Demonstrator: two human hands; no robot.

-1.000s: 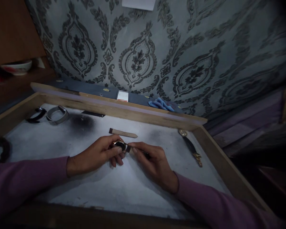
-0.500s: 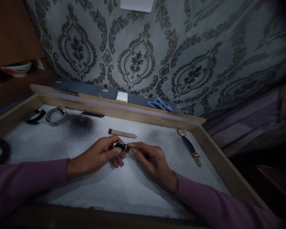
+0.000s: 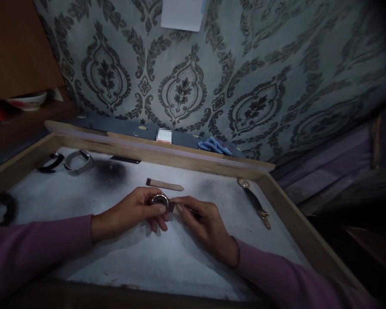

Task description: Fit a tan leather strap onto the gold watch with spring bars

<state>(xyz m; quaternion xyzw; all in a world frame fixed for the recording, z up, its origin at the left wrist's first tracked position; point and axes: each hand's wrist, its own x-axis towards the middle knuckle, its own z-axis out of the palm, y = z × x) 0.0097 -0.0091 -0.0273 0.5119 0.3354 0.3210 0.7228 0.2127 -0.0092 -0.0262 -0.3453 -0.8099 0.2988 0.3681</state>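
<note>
Over the middle of the tray, my left hand is closed around a round watch case with a shiny rim, thumb pressed across its lower edge. My right hand pinches a short dark-brown watch strap against the side of the case. A thin dark shaft, perhaps a tool, shows between the right fingers; most of it is hidden. Whether strap and case are joined I cannot tell. Just beyond my hands lies a loose strap half, its tan lining upward.
A wood-framed tray with a white base surrounds the work. At left lie a grey-banded watch and dark watches; a black-strapped gold watch is at right. A flat black strip and blue cloth are at the back.
The watch case has tilted in my left hand, so its face shows at a different angle. My right fingers have shifted slightly at the strap. The camera view has tipped up a little.
</note>
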